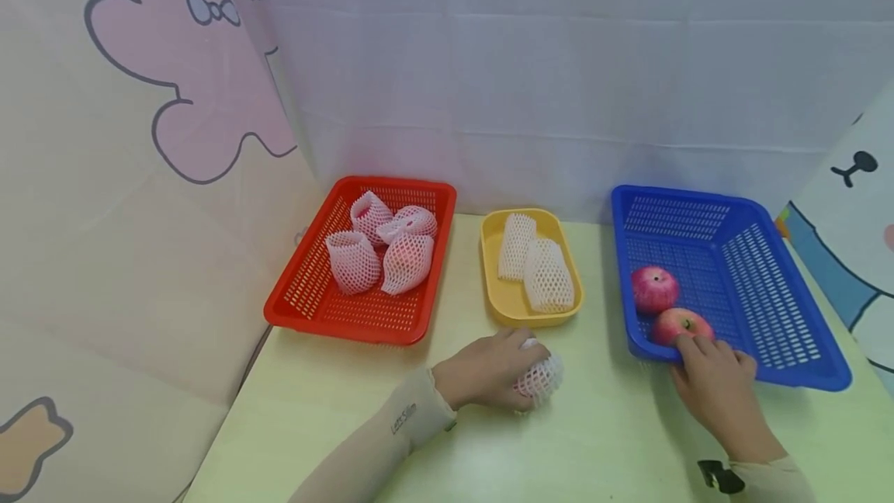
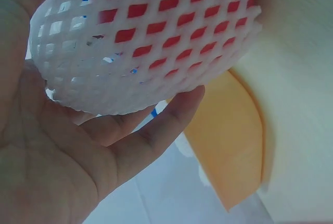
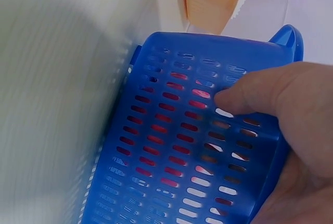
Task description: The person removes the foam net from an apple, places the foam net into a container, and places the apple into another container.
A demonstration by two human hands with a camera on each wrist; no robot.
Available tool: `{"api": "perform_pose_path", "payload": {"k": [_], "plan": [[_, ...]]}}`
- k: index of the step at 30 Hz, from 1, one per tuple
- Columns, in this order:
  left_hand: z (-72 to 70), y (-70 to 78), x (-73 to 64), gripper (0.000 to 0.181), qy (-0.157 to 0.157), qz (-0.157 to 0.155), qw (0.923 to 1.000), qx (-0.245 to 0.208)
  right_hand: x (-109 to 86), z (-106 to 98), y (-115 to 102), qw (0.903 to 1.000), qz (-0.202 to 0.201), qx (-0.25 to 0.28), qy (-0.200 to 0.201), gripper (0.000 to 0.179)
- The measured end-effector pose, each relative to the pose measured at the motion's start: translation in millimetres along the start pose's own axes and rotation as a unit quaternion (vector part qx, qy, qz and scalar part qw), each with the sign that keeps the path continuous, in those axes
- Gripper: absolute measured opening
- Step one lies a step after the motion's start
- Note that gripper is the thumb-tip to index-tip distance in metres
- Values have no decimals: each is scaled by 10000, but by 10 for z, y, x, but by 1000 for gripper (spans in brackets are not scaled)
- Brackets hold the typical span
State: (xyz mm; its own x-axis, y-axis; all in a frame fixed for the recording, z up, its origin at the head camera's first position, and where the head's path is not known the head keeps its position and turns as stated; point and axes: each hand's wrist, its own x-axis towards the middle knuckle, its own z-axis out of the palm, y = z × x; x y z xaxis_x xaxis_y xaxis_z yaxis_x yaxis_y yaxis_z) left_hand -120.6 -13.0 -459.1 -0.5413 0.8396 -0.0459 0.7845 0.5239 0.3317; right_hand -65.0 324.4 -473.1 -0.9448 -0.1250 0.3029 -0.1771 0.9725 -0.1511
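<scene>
My left hand (image 1: 492, 369) holds an apple in a white foam net (image 1: 543, 379) low over the table, in front of the yellow tray. Red skin shows through the mesh of the netted apple (image 2: 171, 31) in the left wrist view, with my fingers (image 2: 156, 135) curled beneath it. My right hand (image 1: 719, 390) grips the near rim of the blue basket (image 1: 803, 317). Its thumb presses the outer wall, and the fingertips reach over the rim beside an apple (image 1: 680, 324). A second bare apple (image 1: 655, 289) lies behind that one.
A red basket (image 1: 349, 324) at the left holds several apples in foam nets (image 1: 407, 258). Between the baskets, a yellow tray (image 1: 503, 309) contains two white foam nets (image 1: 548, 274). A white cloth (image 1: 524, 99) hangs behind the table (image 1: 545, 456).
</scene>
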Motion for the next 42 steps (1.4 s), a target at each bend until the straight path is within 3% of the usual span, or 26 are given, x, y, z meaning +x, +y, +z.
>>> {"api": "perform_pose_path", "payload": {"k": [8, 14, 19, 23, 28, 32, 36, 42], "plan": [[-87, 47, -29, 46, 152, 156, 9998, 18, -2, 2, 1, 9999, -23, -5, 114, 19], [-154, 80, -34, 49, 357, 381, 9985, 167, -5, 3, 2, 10000, 3, -1, 57, 20], [-363, 121, -9, 56, 297, 222, 9992, -135, 3, -5, 5, 9999, -29, -15, 106, 21], [-643, 83, 64, 60, 345, 131, 9989, -277, -1, -16, -2, 9997, -73, 8, 216, 21], [-1008, -67, 232, 60, 446, 5, 9982, -391, -3, -18, -3, 9998, -49, 32, 163, 21], [-1168, -219, 450, 61, 327, -398, 9962, -696, -2, -13, 0, 10000, -26, 30, 85, 21], [-1198, -387, 701, 65, 55, -790, 9952, -575, 0, -7, -10, 10000, -9, 23, 66, 21], [-1083, -642, 1006, 70, -425, -1442, 9875, -479, 9, 6, -26, 10000, -4, 2, 25, 20]]}}
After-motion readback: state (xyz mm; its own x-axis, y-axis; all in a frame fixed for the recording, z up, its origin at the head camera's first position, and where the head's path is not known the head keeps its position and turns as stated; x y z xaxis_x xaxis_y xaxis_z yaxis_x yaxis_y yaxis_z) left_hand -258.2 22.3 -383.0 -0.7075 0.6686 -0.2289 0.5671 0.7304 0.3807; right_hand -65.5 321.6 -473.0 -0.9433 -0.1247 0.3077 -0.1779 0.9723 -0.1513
